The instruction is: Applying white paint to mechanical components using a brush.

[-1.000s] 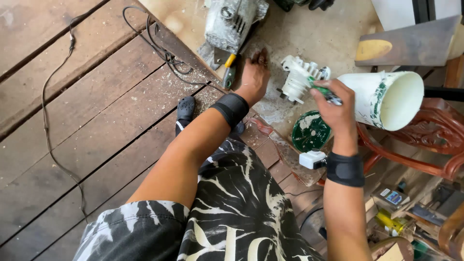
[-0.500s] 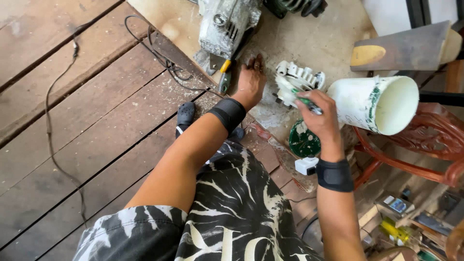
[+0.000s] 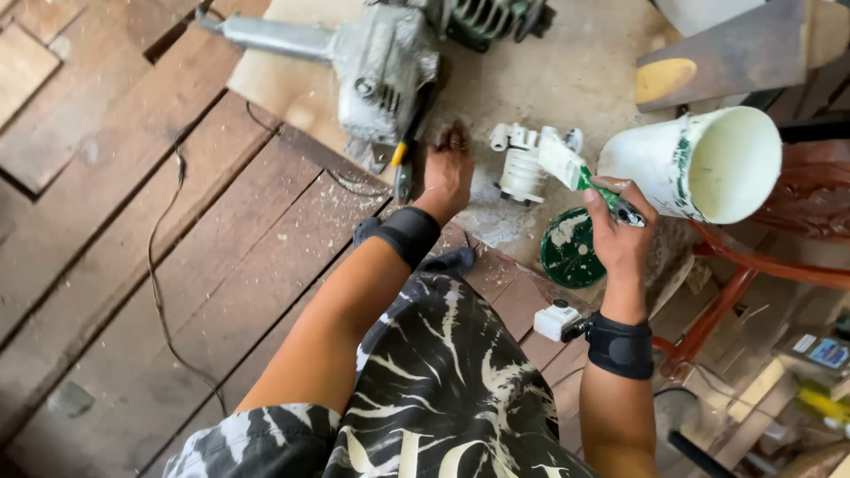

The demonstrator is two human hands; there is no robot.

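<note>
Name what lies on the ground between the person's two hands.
In the head view, a white plastic part stands on the dusty board between the left hand and the right hand, which holds a paintbrush over it.

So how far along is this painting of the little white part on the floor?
The green lid is already off and the white paint can lies open on its side. In hand: the right hand holds a paintbrush against the white plastic part, while the left hand rests flat beside it. How much remains unpainted I cannot tell.
</note>
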